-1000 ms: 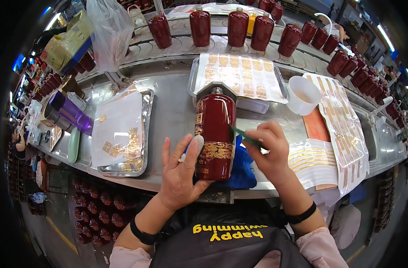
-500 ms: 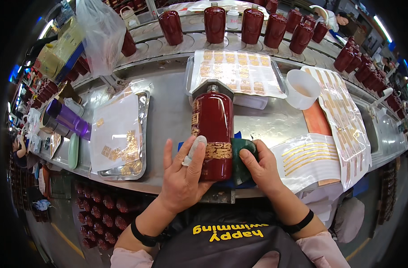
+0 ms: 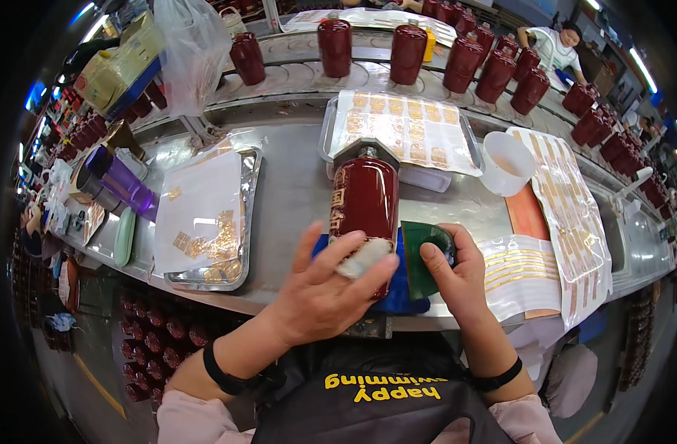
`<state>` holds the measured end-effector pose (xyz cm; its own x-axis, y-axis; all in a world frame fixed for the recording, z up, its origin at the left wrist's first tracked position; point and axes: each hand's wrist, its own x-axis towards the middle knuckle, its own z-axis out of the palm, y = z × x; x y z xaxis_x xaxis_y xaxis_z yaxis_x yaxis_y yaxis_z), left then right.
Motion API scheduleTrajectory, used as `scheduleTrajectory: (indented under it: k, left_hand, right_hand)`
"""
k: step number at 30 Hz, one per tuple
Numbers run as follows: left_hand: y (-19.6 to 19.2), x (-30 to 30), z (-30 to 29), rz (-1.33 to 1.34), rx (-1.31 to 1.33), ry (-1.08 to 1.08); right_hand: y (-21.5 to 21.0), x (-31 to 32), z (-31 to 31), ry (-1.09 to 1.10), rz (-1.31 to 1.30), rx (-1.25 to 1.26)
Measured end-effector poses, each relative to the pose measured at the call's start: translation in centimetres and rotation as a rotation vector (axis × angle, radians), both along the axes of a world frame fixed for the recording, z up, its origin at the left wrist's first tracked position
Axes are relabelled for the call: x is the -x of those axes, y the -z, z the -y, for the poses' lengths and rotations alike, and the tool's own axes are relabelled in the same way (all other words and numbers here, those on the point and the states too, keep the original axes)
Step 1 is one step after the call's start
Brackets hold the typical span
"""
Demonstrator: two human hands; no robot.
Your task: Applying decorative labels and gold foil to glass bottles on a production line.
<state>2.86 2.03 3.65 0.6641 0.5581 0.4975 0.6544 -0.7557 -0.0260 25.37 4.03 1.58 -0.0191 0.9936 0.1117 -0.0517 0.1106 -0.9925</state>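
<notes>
A glossy dark red bottle (image 3: 373,191) lies tilted toward me on a stand, its neck by a grey angular bracket (image 3: 383,150). Gold characters run down its left side. My left hand (image 3: 320,296) rests over its lower part with fingers spread. A white wrapping (image 3: 364,257) covers one finger, which touches the bottle and hides most of the band there. To the right of the bottle, my right hand (image 3: 457,270) grips a flat green scraper (image 3: 421,259), thumb on top, apart from the bottle. Blue material (image 3: 412,302) shows under the bottle.
A metal tray (image 3: 251,222) with white paper and gold stickers stands left. Behind the bottle is a sticker sheet (image 3: 397,126), beside a white tub (image 3: 508,163). Gold strips on sheets (image 3: 523,266) lie right. Red bottles (image 3: 334,48) stand on a conveyor; a person (image 3: 557,48) is beyond it.
My left hand has moved rightward across the bottle, bringing the white-wrapped finger over its gold band. The green scraper has come away from the bottle's side. Bottles on the conveyor have shifted.
</notes>
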Motion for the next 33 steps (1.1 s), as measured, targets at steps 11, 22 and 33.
scheduleTrajectory:
  k: [11, 22, 33]
  left_hand:
    - [0.7, 1.6, 0.8, 0.269, 0.036, -0.181]
    - [2.2, 1.5, 0.6, 0.401, 0.064, -0.182]
    - [4.0, 2.3, 0.7, 0.456, 0.14, -0.205]
  right_hand:
    - [-4.5, 1.1, -2.4, -0.134, 0.617, -0.619]
    - [-4.2, 1.4, -1.7, -0.114, 0.843, -0.965]
    - [-4.9, 2.2, 0.2, -0.421, 0.691, -0.923]
